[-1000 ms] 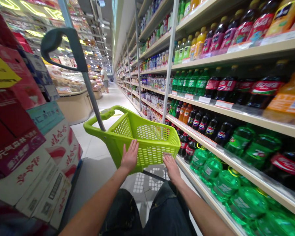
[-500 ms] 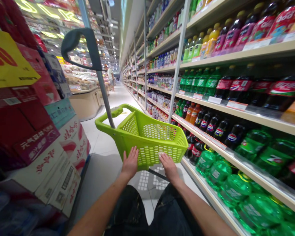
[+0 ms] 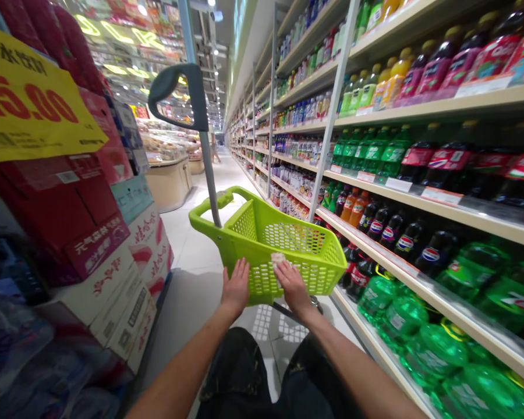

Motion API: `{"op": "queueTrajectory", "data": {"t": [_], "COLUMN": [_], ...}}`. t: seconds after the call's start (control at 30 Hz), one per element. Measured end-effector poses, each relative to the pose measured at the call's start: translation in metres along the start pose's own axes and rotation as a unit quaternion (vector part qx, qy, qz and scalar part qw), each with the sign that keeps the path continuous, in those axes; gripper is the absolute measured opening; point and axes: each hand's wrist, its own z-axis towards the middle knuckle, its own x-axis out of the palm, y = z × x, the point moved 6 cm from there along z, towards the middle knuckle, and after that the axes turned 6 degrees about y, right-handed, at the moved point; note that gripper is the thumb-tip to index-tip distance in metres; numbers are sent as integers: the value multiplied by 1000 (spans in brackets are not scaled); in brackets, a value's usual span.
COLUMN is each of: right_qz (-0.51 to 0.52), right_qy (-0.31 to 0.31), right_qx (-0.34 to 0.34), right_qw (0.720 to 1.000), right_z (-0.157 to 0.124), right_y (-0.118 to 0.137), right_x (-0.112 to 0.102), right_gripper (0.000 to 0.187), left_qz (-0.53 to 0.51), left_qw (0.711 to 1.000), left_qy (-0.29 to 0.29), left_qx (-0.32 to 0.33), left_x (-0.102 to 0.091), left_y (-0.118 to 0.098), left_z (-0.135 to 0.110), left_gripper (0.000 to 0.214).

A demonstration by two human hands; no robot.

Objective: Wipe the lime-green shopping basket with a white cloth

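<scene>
Green basket [image 3: 253, 245] points lengthwise toward the shelves [image 3: 463, 217], left hand [image 3: 237, 287] flat-fingered, right hand [image 3: 294, 287] holding a cloth [image 3: 276, 257].

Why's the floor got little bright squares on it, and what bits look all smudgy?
Head view: light probably shines through the holes in the green basket, making bright squares in the shadow on the floor; head view: the plastic packs at lower left look dark and smudgy.

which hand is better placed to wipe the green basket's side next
The right hand, I'd judge: it has a pale cloth under its fingers at the green basket's side. The left hand is also at that side, but shows no cloth.
</scene>
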Motion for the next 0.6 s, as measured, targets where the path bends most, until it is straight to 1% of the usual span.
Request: {"op": "queueTrajectory", "data": {"t": [0.07,0.1,0.17,0.23,0.27,0.3,0.37,0.43,0.5,0.53,0.6], "right_qz": [-3,-6,-11,-7,-2,6,21,29,26,23,14], "right_qy": [-21,-20,10,52,66,70,44,-1,-32,-35,-13], "right_qx": [-3,-6,-16,-28,-37,-46,-57,-52,-38,-33,-33], "right_qw": [1000,1000,1000,998,997,997,997,998,998,999,999], "right_z": [17,20,15,1,-4,-6,2,22,40,45,42], "right_y": [0,0,1,5,9,13,22,25,23,22,20], "right_x": [-6,-2,14,34,39,40,29,10,0,1,14], "right_gripper": [48,47,45,44,44,44,46,47,48,47,46], "left_qz": [-3,-4,-5,-3,-1,1,4,0,-6,-9,-12], "left_qw": [1000,1000,1000,1000,1000,1000,1000,999,999,999,999], "left_qy": [5,10,17,15,12,10,4,2,5,8,15], "left_qx": [-5,-5,-5,-8,-11,-15,-25,-35,-40,-40,-41], "left_x": [2,2,3,2,1,0,-2,-4,-5,-5,-5], "left_y": [0,0,1,5,8,12,20,24,25,25,24], "left_z": [-1,-2,-2,-3,-3,-4,-4,-5,-6,-7,-8], "left_gripper": [61,62,64,66,66,67,67,66,66,67,68]}}
